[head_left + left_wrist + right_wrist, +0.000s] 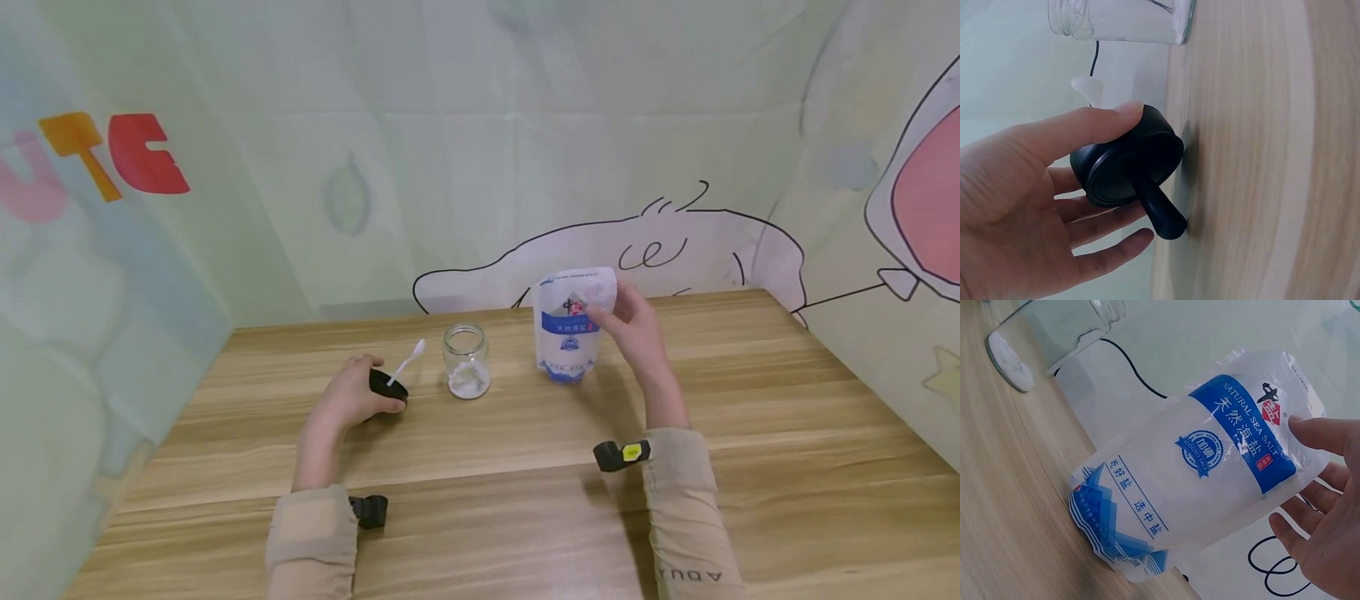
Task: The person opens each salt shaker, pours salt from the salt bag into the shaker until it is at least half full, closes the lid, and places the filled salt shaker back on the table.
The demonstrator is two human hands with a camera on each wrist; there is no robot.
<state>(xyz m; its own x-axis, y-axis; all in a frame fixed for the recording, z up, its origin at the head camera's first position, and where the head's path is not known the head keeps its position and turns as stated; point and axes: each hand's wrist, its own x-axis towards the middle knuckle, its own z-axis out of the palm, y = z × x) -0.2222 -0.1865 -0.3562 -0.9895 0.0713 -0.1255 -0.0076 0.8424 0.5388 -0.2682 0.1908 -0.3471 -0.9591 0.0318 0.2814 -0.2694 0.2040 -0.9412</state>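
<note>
My left hand (347,398) grips a round black lid (1125,156) tilted on its side just above the table. A stubby black handle sticks out from its outer face, and a small white spoon (408,360) rises from the other side. Between the hands stands an open glass jar (466,358) with white grains at its bottom. My right hand (634,327) pinches the upper side edge of a white and blue bag of sea salt (1191,462), thumb on the front and fingers behind. The bag is upright, its base at or close to the tabletop.
A wood-grain table (480,517) carries everything. Printed cloth (420,150) hangs behind and at both sides, close to the table's back edge. Each wrist bears a small black camera (621,455).
</note>
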